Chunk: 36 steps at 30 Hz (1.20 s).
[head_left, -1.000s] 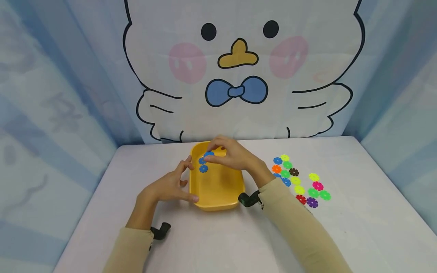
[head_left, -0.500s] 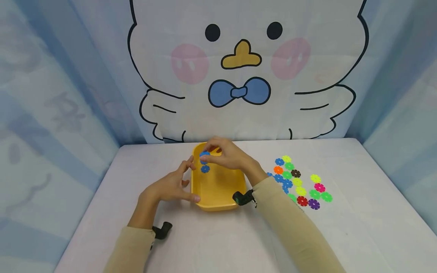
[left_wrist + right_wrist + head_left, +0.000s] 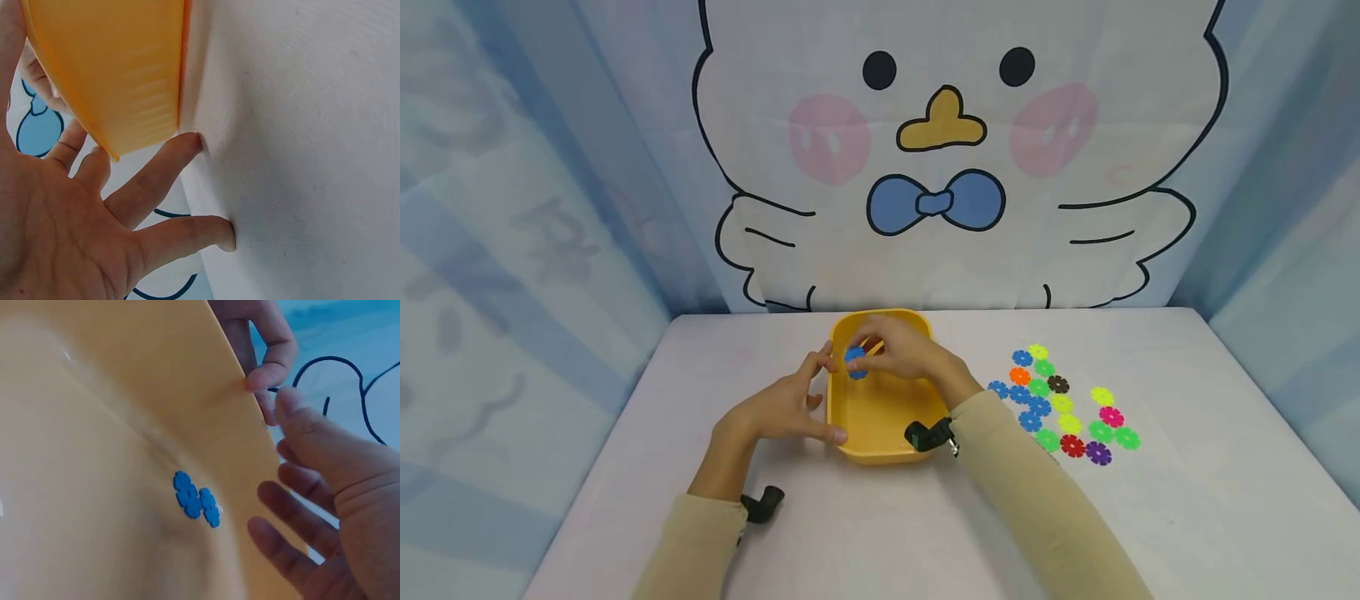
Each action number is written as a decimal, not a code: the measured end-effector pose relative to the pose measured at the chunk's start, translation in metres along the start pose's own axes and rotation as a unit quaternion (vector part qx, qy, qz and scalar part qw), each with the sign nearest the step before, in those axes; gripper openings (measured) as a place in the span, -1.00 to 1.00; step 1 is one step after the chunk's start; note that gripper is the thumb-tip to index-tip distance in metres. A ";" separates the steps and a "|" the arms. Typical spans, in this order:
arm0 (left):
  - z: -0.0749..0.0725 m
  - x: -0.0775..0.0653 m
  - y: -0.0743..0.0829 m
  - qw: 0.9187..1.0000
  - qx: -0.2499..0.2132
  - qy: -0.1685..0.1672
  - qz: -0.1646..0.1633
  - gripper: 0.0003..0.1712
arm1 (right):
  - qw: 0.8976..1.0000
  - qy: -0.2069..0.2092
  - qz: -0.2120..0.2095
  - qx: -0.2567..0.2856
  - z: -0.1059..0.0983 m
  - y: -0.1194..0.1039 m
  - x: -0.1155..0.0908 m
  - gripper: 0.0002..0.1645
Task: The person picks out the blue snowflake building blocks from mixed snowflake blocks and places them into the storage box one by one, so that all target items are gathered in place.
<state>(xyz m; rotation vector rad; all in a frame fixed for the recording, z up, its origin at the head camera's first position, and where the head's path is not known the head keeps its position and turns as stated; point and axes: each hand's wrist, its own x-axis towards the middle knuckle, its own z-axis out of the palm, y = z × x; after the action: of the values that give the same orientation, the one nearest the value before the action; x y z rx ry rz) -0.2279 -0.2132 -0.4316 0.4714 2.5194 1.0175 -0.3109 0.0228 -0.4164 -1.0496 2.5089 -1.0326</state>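
Inside the yellow tray, at its left side, lie a few blue snowflake discs; the right wrist view shows them clustered on the tray floor near the wall. My right hand hovers over them, its fingers and thumb apart with nothing between them. In the head view its fingertips partly cover the blue discs. My left hand holds the tray's left side, thumb on the rim near the front corner and a bent finger hooked on the rim farther back. Two other left fingers reach down toward the table beneath the tray.
Right of the tray, many loose snowflake discs in blue, green, yellow, orange, brown, red, pink and purple lie flat on the white table. A curtain with a cartoon face hangs behind the table's far edge.
My right hand has let go of a blue disc and its fingers have parted above the tray. The left hand keeps its place on the tray. The head view has shifted slightly.
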 end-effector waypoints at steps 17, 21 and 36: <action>0.004 0.003 0.001 1.000 -0.003 -0.005 -0.004 0.08 | 0.997 -0.055 0.047 -0.033 0.013 0.019 0.002 -0.65; 0.002 0.004 0.001 1.000 -0.017 -0.011 0.006 0.10 | 0.995 -0.069 0.060 -0.046 0.016 0.021 0.002 -0.63; 0.000 0.000 0.000 1.000 0.003 -0.007 -0.003 0.09 | 0.992 -0.088 0.044 -0.077 0.025 0.023 0.009 -0.62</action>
<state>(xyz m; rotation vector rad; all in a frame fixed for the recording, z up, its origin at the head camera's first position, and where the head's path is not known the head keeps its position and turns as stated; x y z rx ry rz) -0.2284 -0.2135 -0.4315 0.4709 2.5101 1.0012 -0.3188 0.0149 -0.4500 -1.0122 2.4968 -0.7000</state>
